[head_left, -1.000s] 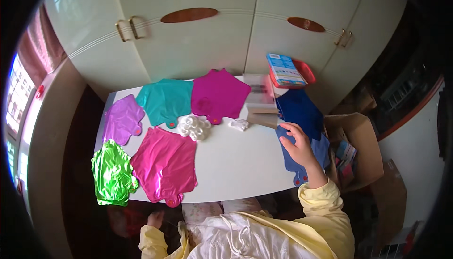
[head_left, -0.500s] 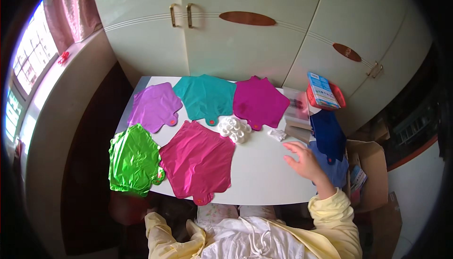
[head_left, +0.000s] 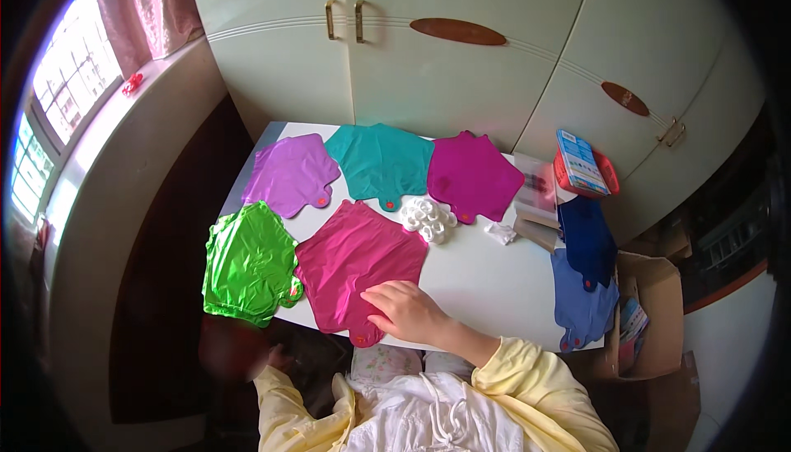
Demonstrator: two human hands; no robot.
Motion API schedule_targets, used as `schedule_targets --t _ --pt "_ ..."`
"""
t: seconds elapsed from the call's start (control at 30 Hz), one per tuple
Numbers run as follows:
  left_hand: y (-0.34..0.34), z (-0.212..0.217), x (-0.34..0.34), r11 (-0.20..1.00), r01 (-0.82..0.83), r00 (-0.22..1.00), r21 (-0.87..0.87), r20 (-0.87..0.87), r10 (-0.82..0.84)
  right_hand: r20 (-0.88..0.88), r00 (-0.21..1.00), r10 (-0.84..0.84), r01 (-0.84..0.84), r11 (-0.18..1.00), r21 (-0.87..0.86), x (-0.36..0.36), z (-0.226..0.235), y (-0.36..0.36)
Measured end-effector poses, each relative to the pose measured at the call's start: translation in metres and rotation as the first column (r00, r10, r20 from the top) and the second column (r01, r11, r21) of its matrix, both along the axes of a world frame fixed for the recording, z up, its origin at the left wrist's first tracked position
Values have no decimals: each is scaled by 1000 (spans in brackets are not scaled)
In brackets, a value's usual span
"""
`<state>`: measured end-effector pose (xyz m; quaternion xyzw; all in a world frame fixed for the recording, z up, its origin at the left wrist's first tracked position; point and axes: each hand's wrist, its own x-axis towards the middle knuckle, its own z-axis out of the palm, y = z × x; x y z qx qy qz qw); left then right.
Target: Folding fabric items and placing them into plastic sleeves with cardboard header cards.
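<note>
Right hand (head_left: 408,310) fingers spread flat on pink foil balloon (head_left: 358,266): light, limp, slippery, likely creases; pinch edge near neck. Left hand hidden.

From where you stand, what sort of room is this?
Probably a room in a home, used for a craft or party job: cream cupboards behind a small white table, a curtained window at left, and flat foil balloons spread out.
</note>
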<state>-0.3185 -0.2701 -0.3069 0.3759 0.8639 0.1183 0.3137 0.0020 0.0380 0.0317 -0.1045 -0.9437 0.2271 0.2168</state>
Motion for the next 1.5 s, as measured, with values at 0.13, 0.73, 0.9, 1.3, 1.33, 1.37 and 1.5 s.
schedule_targets --t 0.13,0.73,0.9,1.3,1.33,1.37,1.5 --pt "12 16 -13 615 -766 635 187 371 678 -25 996 -89 91 989 120 7 5 29" --pt "114 495 -81 29 518 529 855 -347 774 289 341 -894 876 414 247 262 79 323" --pt "152 575 -92 131 474 547 871 -408 731 494 155 -855 941 280 189 261 86 340" --pt "251 629 31 248 739 508 627 -759 407 517 165 -840 960 256 111 269 79 368" --pt "256 626 42 241 786 455 570 -796 399 529 208 -823 944 311 114 267 83 368" --pt "259 620 57 221 783 483 581 -792 374 541 249 -803 924 365 116 265 89 368" --pt "265 586 120 176 761 586 625 -777 228 447 316 -837 853 457 254 260 100 359"
